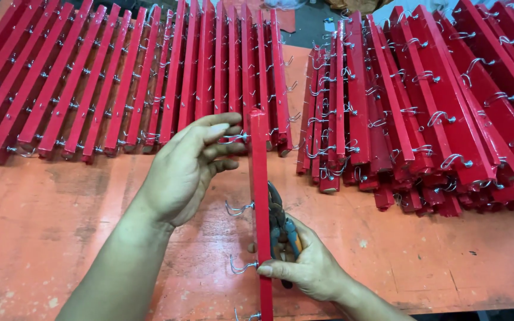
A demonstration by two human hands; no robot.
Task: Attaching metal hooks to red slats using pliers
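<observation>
The strip [260,196], a red wooden one with wire hooks [239,208], stands on edge on the orange table [60,226] between my hands. I see my left hand [188,169] half open, fingertips [233,139] touching the strip's far end. My right hand [304,267] is closed round pliers [282,229], thumb pressed against the strip's near part. Stacks of similar strips [120,77] lie behind, more piled at right [435,107].
</observation>
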